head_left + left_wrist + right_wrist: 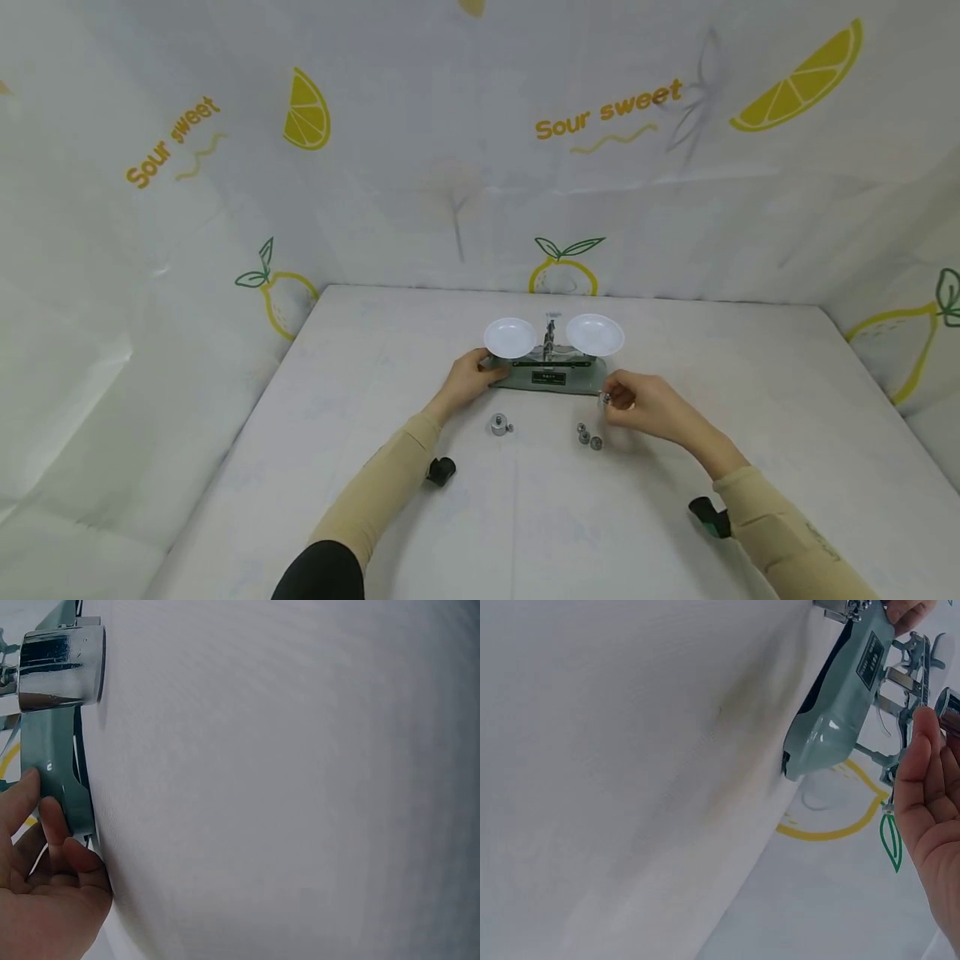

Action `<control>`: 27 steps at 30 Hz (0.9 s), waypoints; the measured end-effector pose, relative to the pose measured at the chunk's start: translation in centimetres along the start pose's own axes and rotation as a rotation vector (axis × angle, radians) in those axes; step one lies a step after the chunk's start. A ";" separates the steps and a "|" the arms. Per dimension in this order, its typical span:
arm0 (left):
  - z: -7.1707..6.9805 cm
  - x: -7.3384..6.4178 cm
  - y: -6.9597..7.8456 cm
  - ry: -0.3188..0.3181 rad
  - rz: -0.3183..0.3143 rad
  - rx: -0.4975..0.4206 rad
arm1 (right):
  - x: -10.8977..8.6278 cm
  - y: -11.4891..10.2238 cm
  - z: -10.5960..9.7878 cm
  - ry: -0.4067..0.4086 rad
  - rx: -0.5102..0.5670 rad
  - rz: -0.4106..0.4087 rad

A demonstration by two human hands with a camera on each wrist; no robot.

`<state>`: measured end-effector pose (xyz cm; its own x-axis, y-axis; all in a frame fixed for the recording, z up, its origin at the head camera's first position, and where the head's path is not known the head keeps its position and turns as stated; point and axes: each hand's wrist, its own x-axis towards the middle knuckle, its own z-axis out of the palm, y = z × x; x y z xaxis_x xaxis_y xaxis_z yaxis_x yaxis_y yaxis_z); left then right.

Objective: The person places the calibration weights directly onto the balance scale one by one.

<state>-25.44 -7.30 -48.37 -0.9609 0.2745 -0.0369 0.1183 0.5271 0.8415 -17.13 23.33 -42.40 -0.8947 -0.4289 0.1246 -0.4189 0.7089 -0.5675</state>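
A green balance scale (551, 379) with two white pans (510, 337) stands on the table. My left hand (467, 379) grips the left end of its base; in the left wrist view the fingers (54, 817) bend around the green end (56, 750). My right hand (645, 404) pinches a small shiny metal weight (606, 399) just off the scale's right front corner. The right wrist view shows this weight (950, 709) at its edge, partly hidden by the fingers.
A larger metal weight (498, 425) with a tiny one (510, 428) beside it stands in front of the scale, left of centre. Several small weights (584, 437) sit near my right hand. A white lemon-printed sheet (420, 167) hangs behind the table.
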 end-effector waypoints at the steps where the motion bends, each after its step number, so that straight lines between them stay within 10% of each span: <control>1: -0.1 0.0 0.0 0.000 0.001 0.001 | 0.0 -0.1 -0.1 0.013 0.009 -0.002; 27: 0.0 -0.2 0.2 -0.004 0.000 0.011 | 1.4 -1.0 -1.9 0.273 0.127 0.049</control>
<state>-25.20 -7.29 -48.22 -0.9599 0.2776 -0.0385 0.1214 0.5358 0.8356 -18.26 23.11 -40.13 -0.9292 -0.2171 0.2990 -0.3667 0.6420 -0.6733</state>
